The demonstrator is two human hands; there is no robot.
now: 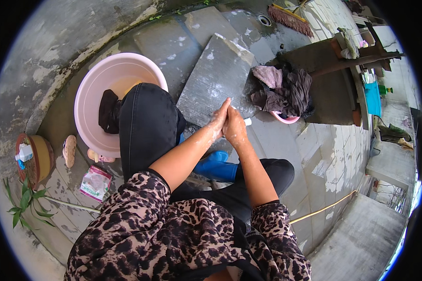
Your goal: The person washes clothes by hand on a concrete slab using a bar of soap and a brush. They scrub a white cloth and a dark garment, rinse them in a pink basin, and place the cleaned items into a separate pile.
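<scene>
My left hand (218,117) and my right hand (235,127) are pressed together, palm to palm, with the fingers pointing away from me. White suds cling to both hands and forearms. Under and beyond them lies a grey ridged stone slab (214,77), wet and streaked with foam. A small white object (248,121) shows just right of my right hand; whether it is held or lies behind is unclear. The space between my palms is hidden. To the left, a large pink plastic basin (86,102) contains a dark wet cloth (109,112) and some yellowish liquid.
Dark and mauve wet laundry (288,89) is heaped over a small pink basin (286,118) at right. A printed plastic packet (95,183), a sandal (69,151) and a flower pot (44,158) lie left. A yellowish hose (323,210) crosses the tiles. A broom (290,20) rests far off.
</scene>
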